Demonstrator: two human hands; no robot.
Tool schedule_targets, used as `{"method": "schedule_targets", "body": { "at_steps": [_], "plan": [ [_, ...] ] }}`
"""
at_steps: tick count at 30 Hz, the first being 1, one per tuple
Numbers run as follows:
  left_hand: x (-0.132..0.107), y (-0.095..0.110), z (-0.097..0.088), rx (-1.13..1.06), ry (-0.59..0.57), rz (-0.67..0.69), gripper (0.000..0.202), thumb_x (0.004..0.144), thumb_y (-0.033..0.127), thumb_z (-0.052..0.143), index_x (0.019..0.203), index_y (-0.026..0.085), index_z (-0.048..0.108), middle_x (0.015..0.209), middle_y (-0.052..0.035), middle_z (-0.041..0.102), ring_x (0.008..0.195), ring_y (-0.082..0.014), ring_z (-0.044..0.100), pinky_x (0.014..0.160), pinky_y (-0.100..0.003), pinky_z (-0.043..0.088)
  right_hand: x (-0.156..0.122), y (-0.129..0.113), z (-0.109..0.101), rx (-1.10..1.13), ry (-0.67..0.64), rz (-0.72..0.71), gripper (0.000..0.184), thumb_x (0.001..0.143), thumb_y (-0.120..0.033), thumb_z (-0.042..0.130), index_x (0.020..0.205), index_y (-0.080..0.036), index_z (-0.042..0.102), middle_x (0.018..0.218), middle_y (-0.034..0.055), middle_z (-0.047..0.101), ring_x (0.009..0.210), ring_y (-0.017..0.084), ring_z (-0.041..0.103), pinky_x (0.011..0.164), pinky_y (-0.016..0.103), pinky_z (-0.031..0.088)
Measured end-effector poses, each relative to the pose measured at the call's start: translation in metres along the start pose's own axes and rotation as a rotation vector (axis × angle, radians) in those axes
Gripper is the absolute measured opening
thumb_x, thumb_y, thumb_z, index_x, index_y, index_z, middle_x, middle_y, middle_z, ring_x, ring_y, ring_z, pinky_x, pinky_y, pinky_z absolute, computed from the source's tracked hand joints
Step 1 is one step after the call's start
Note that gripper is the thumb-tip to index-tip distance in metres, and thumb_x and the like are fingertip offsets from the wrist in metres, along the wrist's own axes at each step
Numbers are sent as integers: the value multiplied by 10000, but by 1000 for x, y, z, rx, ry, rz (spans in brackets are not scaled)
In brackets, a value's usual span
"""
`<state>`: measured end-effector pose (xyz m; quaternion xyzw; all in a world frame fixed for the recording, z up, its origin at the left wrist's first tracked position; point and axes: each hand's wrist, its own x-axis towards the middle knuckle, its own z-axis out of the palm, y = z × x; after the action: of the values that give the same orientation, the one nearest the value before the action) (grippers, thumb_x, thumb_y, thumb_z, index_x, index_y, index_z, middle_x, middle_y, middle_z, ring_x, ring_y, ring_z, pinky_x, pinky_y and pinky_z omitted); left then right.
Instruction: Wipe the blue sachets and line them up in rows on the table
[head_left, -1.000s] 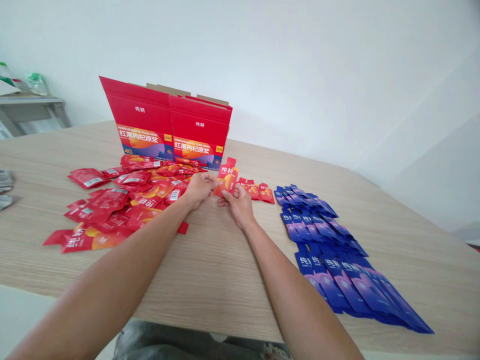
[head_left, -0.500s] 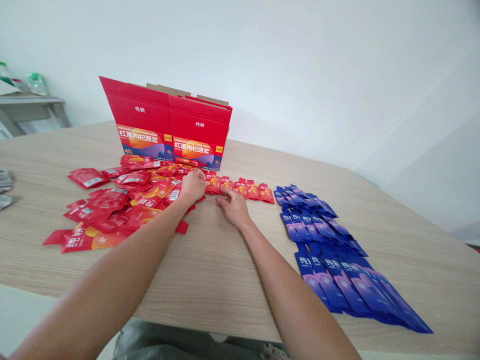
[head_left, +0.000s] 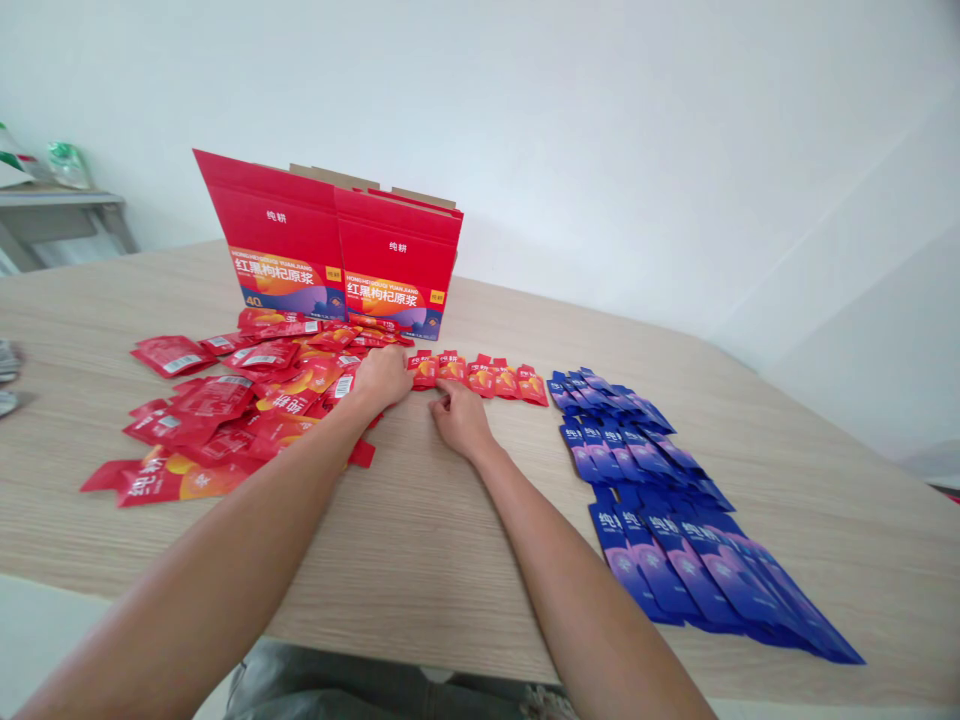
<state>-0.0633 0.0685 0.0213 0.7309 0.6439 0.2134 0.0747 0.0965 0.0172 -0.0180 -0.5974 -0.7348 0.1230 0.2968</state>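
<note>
A short row of red sachets (head_left: 480, 376) lies flat on the wooden table (head_left: 420, 560). My left hand (head_left: 381, 378) rests knuckles-up at the row's left end, fingers curled against the edge of the leftmost red sachet (head_left: 424, 369). My right hand (head_left: 459, 420) lies just in front of the row, its fingers curled in and its fingertips at the lower edge of the second sachet, with nothing held in them. A loose pile of red sachets (head_left: 225, 410) spreads to the left of my left hand.
Two upright red cartons (head_left: 337, 250) stand behind the pile. Overlapping rows of blue sachets (head_left: 660, 510) run along the right, towards the table's front edge. A grey shelf (head_left: 60, 215) with bags stands far left by the white wall.
A second ago both hands held one red sachet above the table. It now lies at the left end of the row, and both hands have come down to the table beside it.
</note>
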Motion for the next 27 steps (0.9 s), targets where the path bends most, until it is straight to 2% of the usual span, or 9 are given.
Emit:
{"method": "schedule_targets", "body": {
  "at_steps": [5, 9, 12, 15, 19, 22, 27],
  "plan": [
    [-6, 3, -2, 70, -46, 94, 417, 904, 443, 750, 1268, 245, 796, 1243, -149, 807, 1222, -396, 733, 990, -424, 579, -1, 1, 4, -24, 49, -43, 422, 933, -121, 603, 1340, -97, 712, 1210, 141, 781, 1094, 243, 721, 1022, 344, 533],
    [-8, 4, -2, 132, -81, 125, 381, 919, 385, 749, 1271, 257, 813, 1289, -134, 796, 1236, -378, 732, 1015, -429, 585, -2, 3, 3, -91, 147, -1, 404, 944, -119, 559, 1316, -81, 711, 1314, 174, 737, 1244, 281, 654, 1122, 386, 473],
    [-9, 6, -1, 167, -90, 128, 366, 939, 362, 726, 1282, 263, 810, 1319, -125, 785, 1241, -357, 732, 1017, -423, 594, -4, 3, 1, -195, 171, 52, 428, 962, -143, 543, 1357, -77, 697, 1432, 197, 683, 1384, 321, 568, 1199, 432, 400],
    [-9, 8, -2, 195, -98, 131, 359, 959, 349, 698, 1289, 254, 804, 1320, -131, 783, 1240, -353, 732, 1018, -429, 599, -7, 2, 1, -286, 112, 83, 485, 1010, -219, 539, 1459, -61, 633, 1586, 225, 573, 1513, 347, 464, 1283, 495, 288],
    [-8, 10, -2, 227, -106, 140, 348, 981, 328, 658, 1282, 240, 807, 1320, -149, 779, 1246, -362, 728, 1022, -450, 598, -9, -1, 1, -334, 11, 93, 522, 1071, -333, 491, 1507, -63, 589, 1681, 230, 470, 1587, 369, 380, 1322, 576, 174],
    [-6, 10, -1, 241, -109, 151, 353, 989, 306, 627, 1282, 234, 808, 1318, -155, 778, 1246, -362, 728, 1024, -457, 597, -8, -3, 0, -353, -31, 87, 541, 1089, -363, 466, 1529, -64, 562, 1686, 236, 462, 1596, 349, 377, 1328, 567, 143],
    [-4, 9, 3, 248, -95, 176, 360, 985, 265, 586, 1263, 211, 809, 1295, -172, 778, 1223, -365, 734, 1000, -459, 600, -8, -7, -3, -362, -73, 73, 573, 1090, -370, 476, 1562, -49, 522, 1665, 239, 488, 1574, 329, 414, 1330, 517, 164]
  ]
}}
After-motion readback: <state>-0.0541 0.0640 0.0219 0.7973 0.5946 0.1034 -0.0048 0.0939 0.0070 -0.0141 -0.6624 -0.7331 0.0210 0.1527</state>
